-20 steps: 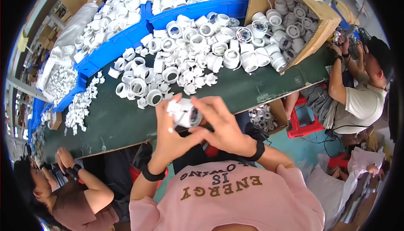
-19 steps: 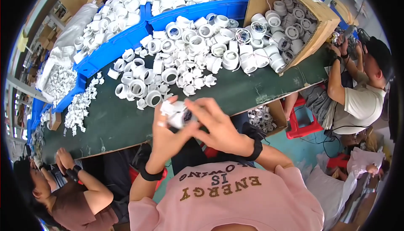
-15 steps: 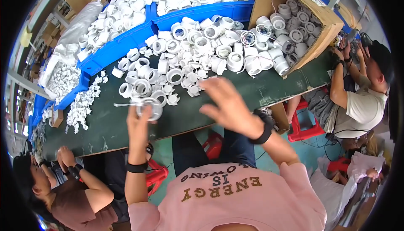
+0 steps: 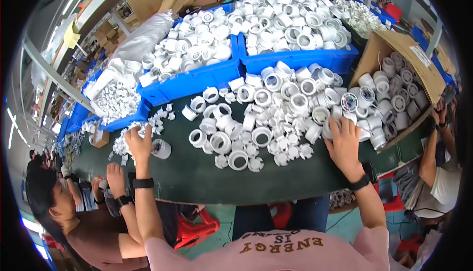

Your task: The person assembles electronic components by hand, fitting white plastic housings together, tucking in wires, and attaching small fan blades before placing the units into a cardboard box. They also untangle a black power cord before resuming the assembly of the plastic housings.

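Observation:
My left hand (image 4: pixel 139 145) is at the left of the table, over a heap of small white plastic clips (image 4: pixel 121 148). Its thumb and index finger are apart, and I see nothing held between them. Just right of it a white cylindrical housing (image 4: pixel 161 149) stands by itself. My right hand (image 4: pixel 345 147) reaches into the right side of a spread of white plastic rings (image 4: pixel 261 136). Its fingers are stretched out and touch white parts there; the fingertips are partly hidden among them. Small white notched caps (image 4: pixel 281 157) lie between the hands.
Blue bins (image 4: pixel 192 86) heaped with white parts line the back. A cardboard box (image 4: pixel 414 69) of white housings lies tipped at the right. Another blue bin (image 4: pixel 135 118) holds small clips at the left. Co-workers sit at left (image 4: pixel 93 221) and right (image 4: pixel 443 182).
My left hand has moved left and let go of the white round housing, which now stands beside it. My right hand has moved right onto the white parts near the box. The view has shifted.

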Tool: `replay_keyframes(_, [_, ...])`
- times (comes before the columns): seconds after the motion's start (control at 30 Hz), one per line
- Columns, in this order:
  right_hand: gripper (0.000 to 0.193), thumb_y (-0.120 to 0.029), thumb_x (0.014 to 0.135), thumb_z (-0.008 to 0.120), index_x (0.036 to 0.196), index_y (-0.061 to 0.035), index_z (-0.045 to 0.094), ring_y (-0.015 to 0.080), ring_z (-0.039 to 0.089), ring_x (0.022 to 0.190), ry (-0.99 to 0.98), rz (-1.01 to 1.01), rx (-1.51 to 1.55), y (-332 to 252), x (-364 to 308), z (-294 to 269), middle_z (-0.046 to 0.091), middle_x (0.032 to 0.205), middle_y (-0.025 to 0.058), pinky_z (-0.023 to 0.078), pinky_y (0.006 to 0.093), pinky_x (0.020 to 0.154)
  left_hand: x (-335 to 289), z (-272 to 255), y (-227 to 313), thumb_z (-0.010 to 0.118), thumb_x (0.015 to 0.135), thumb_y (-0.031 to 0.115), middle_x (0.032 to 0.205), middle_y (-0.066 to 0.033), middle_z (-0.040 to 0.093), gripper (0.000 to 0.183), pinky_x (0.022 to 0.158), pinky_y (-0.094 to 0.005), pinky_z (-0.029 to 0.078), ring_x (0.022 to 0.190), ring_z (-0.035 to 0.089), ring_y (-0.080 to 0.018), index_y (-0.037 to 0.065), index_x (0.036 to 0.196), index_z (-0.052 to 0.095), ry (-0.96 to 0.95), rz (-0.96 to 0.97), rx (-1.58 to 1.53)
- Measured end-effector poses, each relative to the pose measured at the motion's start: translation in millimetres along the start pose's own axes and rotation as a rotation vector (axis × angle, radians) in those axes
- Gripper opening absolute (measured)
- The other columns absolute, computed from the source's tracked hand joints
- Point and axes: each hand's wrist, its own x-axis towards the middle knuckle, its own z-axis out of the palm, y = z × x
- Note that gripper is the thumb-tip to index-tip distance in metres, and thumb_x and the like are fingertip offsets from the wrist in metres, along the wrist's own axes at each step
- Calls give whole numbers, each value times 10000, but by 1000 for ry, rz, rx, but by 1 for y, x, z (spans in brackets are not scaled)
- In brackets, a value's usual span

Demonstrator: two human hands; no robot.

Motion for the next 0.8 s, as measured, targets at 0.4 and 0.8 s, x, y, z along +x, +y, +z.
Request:
replay_keyframes(0.4, [477, -100, 639, 783, 1007, -13, 492, 348, 537, 767, 115, 223, 327, 22, 25, -15, 537, 877, 164, 447, 398, 673, 215, 144, 24, 600, 600, 796, 1237, -177, 595, 957, 970, -436, 420, 1188, 536, -339, 19, 1157, 641, -384, -402, 297])
replay_keyframes(0.8, [532, -389, 921, 549, 1311, -66, 386, 216, 576, 1014, -154, 569, 2052, 24, 8, -46, 546, 1218, 140, 482, 352, 743, -36, -43, 248, 627, 839, 462, 1070, -116, 608, 645, 752, -330, 558, 967, 629, -200, -13, 1251, 482, -1431, -314, -1627])
